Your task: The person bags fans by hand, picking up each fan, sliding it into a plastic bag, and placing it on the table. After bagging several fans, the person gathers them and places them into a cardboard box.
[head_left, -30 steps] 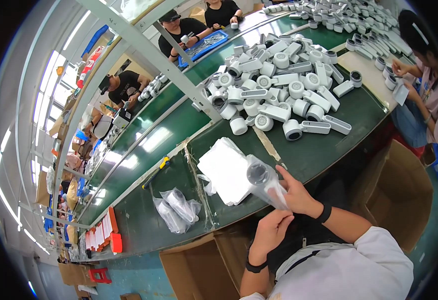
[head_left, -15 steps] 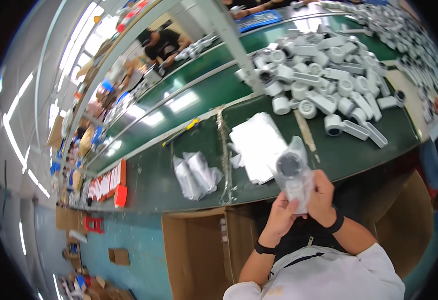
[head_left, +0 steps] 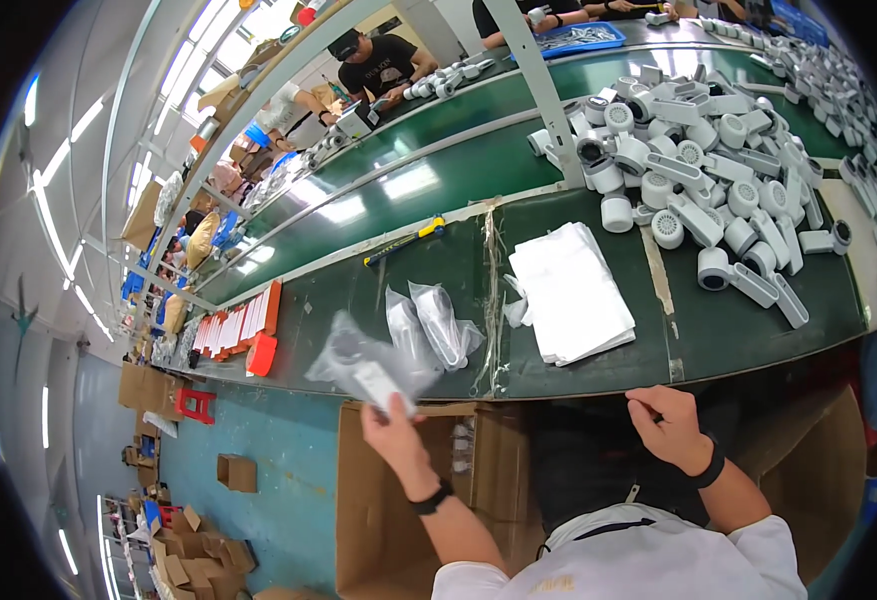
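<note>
On the bench (head_left: 758, 350), bagged devices (head_left: 436, 322) lie left of the sheet stack (head_left: 573, 295), loose devices (head_left: 678, 170) behind and right.

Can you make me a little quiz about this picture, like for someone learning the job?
1. Which hand holds a bagged grey-white device: A) left, B) right, or C) both?
2. How many other bagged devices lie on the green tabletop?
3. True or false: the white stack lies to the right of those bags on the tabletop.

Key:
1. A, the left hand.
2. Two, side by side.
3. True.
</note>
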Demonstrator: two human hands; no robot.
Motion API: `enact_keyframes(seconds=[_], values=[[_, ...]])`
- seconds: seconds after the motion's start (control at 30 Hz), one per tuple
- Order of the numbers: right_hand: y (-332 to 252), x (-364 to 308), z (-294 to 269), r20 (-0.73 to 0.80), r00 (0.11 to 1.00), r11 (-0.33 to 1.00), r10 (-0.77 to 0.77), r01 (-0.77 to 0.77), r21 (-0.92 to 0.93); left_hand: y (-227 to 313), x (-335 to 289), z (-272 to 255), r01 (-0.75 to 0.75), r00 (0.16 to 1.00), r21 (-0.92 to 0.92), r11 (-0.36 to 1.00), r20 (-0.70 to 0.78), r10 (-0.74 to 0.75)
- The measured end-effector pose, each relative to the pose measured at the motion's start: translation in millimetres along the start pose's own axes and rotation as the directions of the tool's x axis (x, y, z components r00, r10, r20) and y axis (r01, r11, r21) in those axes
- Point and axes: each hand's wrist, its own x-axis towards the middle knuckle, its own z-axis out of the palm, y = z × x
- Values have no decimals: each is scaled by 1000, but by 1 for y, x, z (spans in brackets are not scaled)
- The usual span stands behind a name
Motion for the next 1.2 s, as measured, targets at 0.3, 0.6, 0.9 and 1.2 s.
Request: enact_keyframes(seconds=[0.3,0.6,0.9,1.2], values=[[10,12,-33,-130,978,986,166,-167,9,-115,127,-6,-281,937,788,548,101,335],[74,24,-153,-362,932,594,-38,-270,-758,-6,41,74,-486,865,367,793,75,496],[123,50,-140,-166,985,305,53,-175,-936,-6,-92,206,-858,455,276,433,801,390],[87,37,-124,-303,918,818,257,-374,-438,-15,-80,210,-737,573,261,624,730,372]])
